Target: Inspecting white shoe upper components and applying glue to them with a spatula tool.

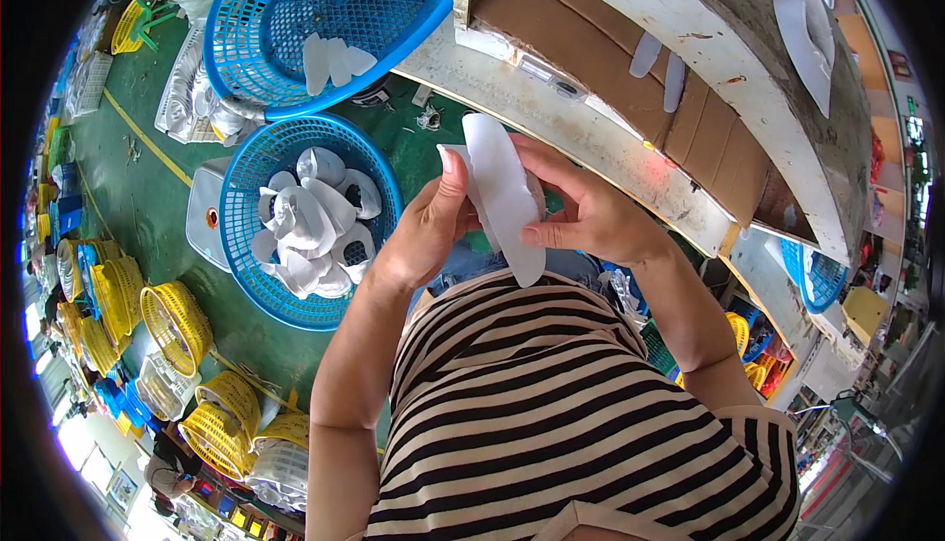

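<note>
In front of my waist, a long white insole is held upright between both hands, its flat face showing. My left hand grips it from the left, thumb raised along the edge of another white piece behind the insole. That rear piece is mostly hidden, so its kind cannot be made out. My right hand pinches the insole from the right, thumb on its lower half and fingers behind. Left of my hands, a round blue basket on the green floor contains several white shoe uppers.
A larger blue basket with several white insoles stands ahead. Along the right runs a worn white workbench with a cardboard-lined shelf; a white shoe upper lies on top. Several yellow baskets stand far left.
</note>
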Tool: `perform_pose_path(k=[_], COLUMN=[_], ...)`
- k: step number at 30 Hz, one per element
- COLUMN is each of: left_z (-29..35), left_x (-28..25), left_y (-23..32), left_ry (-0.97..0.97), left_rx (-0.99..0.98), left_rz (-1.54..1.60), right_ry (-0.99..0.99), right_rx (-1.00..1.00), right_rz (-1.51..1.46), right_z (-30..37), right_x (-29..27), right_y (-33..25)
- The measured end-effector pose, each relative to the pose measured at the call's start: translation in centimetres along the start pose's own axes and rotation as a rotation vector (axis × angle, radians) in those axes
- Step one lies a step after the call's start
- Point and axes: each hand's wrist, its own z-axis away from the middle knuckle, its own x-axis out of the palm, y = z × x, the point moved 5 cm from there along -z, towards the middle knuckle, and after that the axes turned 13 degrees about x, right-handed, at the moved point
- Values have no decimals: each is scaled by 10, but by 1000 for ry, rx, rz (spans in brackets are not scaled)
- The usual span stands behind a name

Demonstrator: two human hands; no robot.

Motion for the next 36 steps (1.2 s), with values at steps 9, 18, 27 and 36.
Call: perform_pose_path(k=[9, 18, 27, 36], left_z=[-3, -5, -11, -2], left_x=[3, -13, -11, 13], left_y=[5, 12, 5, 11], left_ry=[61, 306, 291, 239], left_rx=[91, 193, 159, -3], left_rz=[-199, -221, -32, 185], right_ry=[-22, 187, 270, 520], right_rx=[-9, 263, 157, -162], right_rz=[-74, 53, -29, 266], right_z=[-7, 15, 17, 29], right_x=[1, 3, 21, 15], right_y=[3, 8, 18, 13])
